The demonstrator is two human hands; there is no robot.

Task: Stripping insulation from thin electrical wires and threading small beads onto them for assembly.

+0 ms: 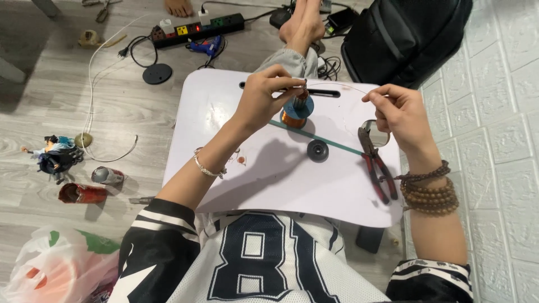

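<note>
Head view: left hand [264, 92] pinched thin wire [337, 85] just above copper spool [296, 110] on white lap table [269, 179]. Right hand [396, 106] pinched the wire's other end; wire ran left-right between them. Pliers [376, 163] lay nearer the right hand.

Surface: a small white lap table [269, 185] with rounded corners sits over a grey wood-look floor [112, 112].
On the table, centre: a spool of copper wire [295, 114] with a blue flange stands upright, and just in front of it is a small black round knob [318, 151].
On the table, right: red-handled pliers [377, 166] lie flat, jaws pointing away, next to a shiny round disc [375, 133].
Across the table: a thin green strip [331, 143] runs diagonally.
On the floor, left: a small figurine [55, 157], a crushed red can [82, 193], a plastic bag [53, 269].
On the floor, far side: a black power strip [196, 29], a blue glue gun [205, 46], a black backpack [407, 39].
</note>
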